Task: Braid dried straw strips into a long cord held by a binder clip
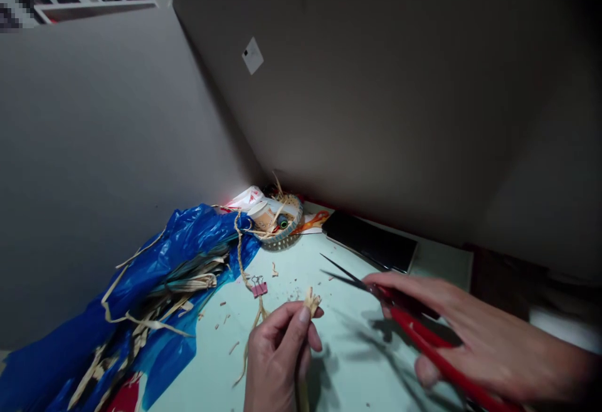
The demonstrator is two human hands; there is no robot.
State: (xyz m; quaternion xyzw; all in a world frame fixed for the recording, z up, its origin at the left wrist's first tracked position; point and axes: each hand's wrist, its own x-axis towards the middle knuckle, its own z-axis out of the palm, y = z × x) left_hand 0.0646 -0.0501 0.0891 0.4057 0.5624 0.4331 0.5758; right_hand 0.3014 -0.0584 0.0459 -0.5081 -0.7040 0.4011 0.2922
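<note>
My left hand (278,352) is closed in a pinch round a small bundle of straw strands (311,302), whose frayed end sticks up above my thumb. My right hand (475,337) grips red-handled scissors (414,330). Their dark blades are slightly apart and point left toward the straw end, a short gap away. A braided straw cord (242,258) with a pink binder clip (258,288) lies on the pale green table (343,349) just beyond my left hand.
A blue plastic bag (141,286) full of straw strips covers the left of the table. A small woven basket (281,227) with a cup stands in the corner. Orange scissors (313,221) and a dark phone (371,241) lie by the wall. Straw scraps litter the surface.
</note>
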